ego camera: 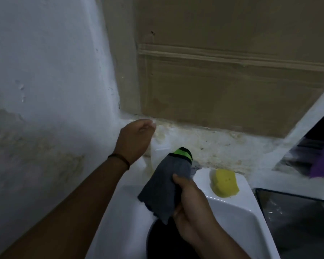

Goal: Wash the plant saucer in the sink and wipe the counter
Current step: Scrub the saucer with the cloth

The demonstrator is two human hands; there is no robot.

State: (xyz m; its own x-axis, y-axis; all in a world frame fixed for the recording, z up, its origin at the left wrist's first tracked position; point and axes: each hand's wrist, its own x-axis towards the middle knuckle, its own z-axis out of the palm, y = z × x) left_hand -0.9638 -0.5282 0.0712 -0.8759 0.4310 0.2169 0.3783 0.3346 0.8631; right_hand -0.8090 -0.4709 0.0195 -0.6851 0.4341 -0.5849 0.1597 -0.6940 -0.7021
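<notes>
The left hand (134, 140) is motion-blurred, its fingers (148, 126) unclear. The right hand (192, 208) and grey cloth (168, 186) hide the sink (238, 217) basin's dark contents, cut off below.

Right hand (193, 208) gripping grey sock (168, 186) with green cuff, above white sink (238, 219). Left hand (136, 140) at stained ledge (213, 146). Yellow sponge (225, 184) on sink rim. Cardboard (223, 71) behind.

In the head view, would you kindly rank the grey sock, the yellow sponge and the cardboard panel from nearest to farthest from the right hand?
1. Grey sock: held in the right hand.
2. Yellow sponge: on the sink rim, just to its right.
3. Cardboard panel: against the wall, behind the sink.
</notes>
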